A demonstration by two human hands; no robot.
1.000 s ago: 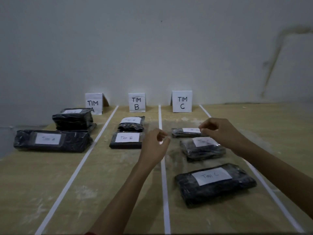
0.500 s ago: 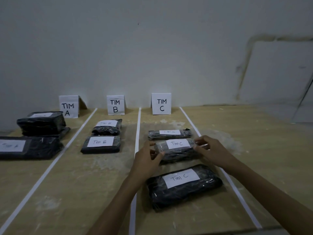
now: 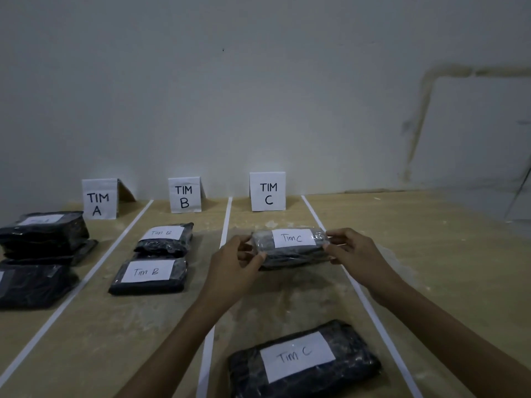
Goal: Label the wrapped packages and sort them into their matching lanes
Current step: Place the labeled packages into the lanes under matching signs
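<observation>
**Tim C package lifted and moved up its lane**

The wooden table (image 3: 431,254) carries three taped lanes, and the work is all in the right-hand one, in front of the TIM C sign (image 3: 267,191). Half a second ago three labelled bundles lay in a row in this lane, and now only the near package (image 3: 304,360) lies flat on the wood. The held package (image 3: 290,248) was the middle one of the row. It has come off the table and travelled toward the sign, so it now sits where the far, thin bundle was. That far bundle is hidden behind or beneath it — which one I cannot tell.

The left hand (image 3: 232,265) pinches the near-left end between curled fingers and thumb, and the right hand (image 3: 353,251) clamps the right end the same way. The Tim C label (image 3: 291,238) faces up and is readable.

The package is labelled and already in its matching lane, so this looks like tidying or stacking rather than sorting. The Tim B packages (image 3: 148,275) are unmoved.
</observation>
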